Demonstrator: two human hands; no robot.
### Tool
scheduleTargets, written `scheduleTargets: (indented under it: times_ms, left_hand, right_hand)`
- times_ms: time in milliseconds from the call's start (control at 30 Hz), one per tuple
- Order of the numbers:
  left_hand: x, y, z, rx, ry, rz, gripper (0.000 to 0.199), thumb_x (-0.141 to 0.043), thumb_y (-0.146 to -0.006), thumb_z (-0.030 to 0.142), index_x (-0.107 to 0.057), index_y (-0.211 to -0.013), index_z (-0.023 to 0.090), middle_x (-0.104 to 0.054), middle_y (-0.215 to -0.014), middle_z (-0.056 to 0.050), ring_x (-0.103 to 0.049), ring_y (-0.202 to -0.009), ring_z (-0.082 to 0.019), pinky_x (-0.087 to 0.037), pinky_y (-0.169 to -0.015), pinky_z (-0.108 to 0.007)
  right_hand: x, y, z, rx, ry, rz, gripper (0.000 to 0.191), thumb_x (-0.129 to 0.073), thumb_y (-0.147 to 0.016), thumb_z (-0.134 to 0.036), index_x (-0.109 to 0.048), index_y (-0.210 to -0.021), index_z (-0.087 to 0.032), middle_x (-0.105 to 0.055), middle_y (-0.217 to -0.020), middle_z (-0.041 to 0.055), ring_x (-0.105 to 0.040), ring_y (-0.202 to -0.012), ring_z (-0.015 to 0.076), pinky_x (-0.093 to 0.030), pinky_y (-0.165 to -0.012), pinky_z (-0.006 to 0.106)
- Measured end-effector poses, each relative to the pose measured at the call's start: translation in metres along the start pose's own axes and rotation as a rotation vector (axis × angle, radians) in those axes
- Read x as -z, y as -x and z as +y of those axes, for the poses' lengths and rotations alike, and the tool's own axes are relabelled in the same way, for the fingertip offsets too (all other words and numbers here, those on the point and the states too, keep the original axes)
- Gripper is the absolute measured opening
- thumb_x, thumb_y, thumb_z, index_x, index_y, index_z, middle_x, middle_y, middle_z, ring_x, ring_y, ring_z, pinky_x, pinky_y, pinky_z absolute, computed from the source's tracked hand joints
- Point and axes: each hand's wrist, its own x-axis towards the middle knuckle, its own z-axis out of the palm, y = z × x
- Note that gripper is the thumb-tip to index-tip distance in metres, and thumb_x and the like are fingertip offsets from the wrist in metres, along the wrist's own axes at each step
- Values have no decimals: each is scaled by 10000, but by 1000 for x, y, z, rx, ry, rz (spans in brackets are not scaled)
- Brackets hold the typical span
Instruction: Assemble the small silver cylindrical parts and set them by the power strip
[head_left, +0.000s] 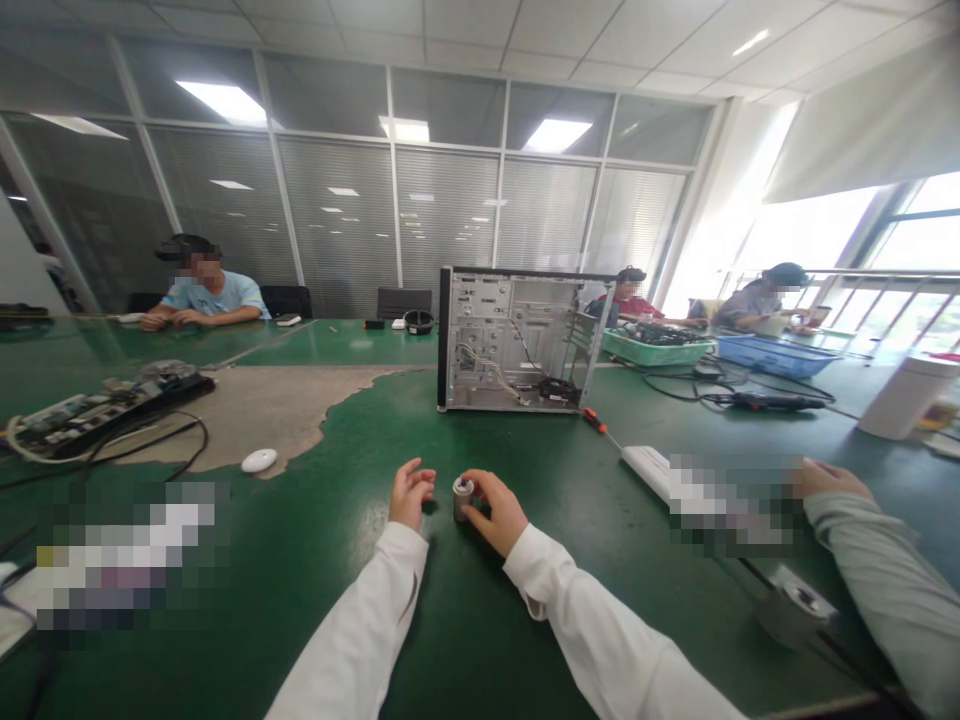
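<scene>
A small grey metal cylinder (463, 503) stands upright on the green table in front of me. My right hand (495, 508) has its fingers and thumb closed round the cylinder's right side, with a fingertip at its top, where a small dark part shows. Just left of the cylinder is my left hand (411, 492), fingers apart and slightly curled, holding nothing and not touching it. Beyond both hands, an open computer case (517, 340) stands upright with its metal inside and loose cables facing me.
An orange-handled screwdriver (595, 420) lies beside a white power strip (646, 472). Another person's sleeve and hand (832, 482) reach in from the right, near a grey metal piece (796, 605). A round white object (259, 460) and circuit boards (112, 405) lie left; green (660, 350) and blue baskets (780, 357) stand farther back.
</scene>
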Motion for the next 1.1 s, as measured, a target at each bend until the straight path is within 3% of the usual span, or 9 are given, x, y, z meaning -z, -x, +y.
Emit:
scheduleTargets:
  times_ms: [200, 300, 467, 633, 733, 867, 967, 1100]
  left_hand:
    - [2, -1, -2, 13, 21, 10, 434, -512, -486, 127, -462, -915, 169, -575, -713, -19, -535, -688, -136, -391, -513, -210]
    - [1, 0, 0, 15, 17, 2, 428, -514, -485, 128, -465, -908, 169, -578, -713, -20, -538, -687, -138, -392, -511, -210]
    - [-1, 0, 1, 10, -3, -14, 425, -514, -491, 134, -462, -911, 170, -578, -717, -19, -539, -693, -137, -392, -508, -204]
    - [1, -1, -1, 14, -12, -11, 425, -510, -493, 138, -460, -914, 170, -577, -723, -19, -544, -690, -136, -391, -502, -203]
    - [2, -1, -1, 14, 2, -15, 429, -507, -499, 133, -454, -924, 169, -575, -733, -22, -544, -699, -137, -393, -504, -203]
    - [1, -1, -1, 13, -15, -23, 408, -479, -501, 106, -467, -905, 167, -573, -719, -21, -543, -696, -143, -394, -512, -213]
    - [-2, 1, 0, -21, -81, -129, 406, -441, -472, 50, -498, -858, 163, -580, -712, -20, -541, -736, -153, -406, -577, -238]
    - [-7, 11, -1, -139, -301, -324, 448, -488, -450, 3, -537, -859, 180, -601, -805, -31, -532, -823, -183, -397, -670, -271]
  right_hand:
    - [-3, 2, 1, 53, -109, -17, 522, -464, -637, -103, -357, -1128, -247, -454, -1080, 41, -427, -989, 163, -402, -788, 314]
    - [-7, 2, 4, 9, -190, -9, 582, -469, -631, -104, -296, -1166, -252, -474, -1018, 28, -474, -910, 135, -425, -752, 285]
    - [-7, 2, 3, -78, -124, 52, 646, -560, -575, -187, -294, -1163, -218, -472, -926, 33, -485, -816, 142, -442, -669, 271]
    - [0, 4, -2, -65, -120, -30, 649, -514, -578, -133, -267, -1172, -221, -519, -910, 23, -499, -699, 115, -426, -593, 236]
    - [-2, 3, -1, -86, -97, -29, 639, -522, -593, -152, -270, -1175, -225, -544, -859, 6, -478, -580, 88, -421, -603, 250]
    - [-12, -4, 2, -116, -119, 7, 640, -566, -595, -211, -287, -1170, -224, -551, -851, 6, -488, -593, 96, -428, -604, 258]
    - [-16, -8, 2, -95, -170, 41, 574, -558, -611, -219, -338, -1141, -214, -544, -879, 22, -510, -713, 122, -435, -607, 244]
    - [-12, -11, -2, -51, -190, 126, 260, -478, -690, -219, -510, -948, -206, -535, -876, 32, -505, -784, 126, -435, -617, 232]
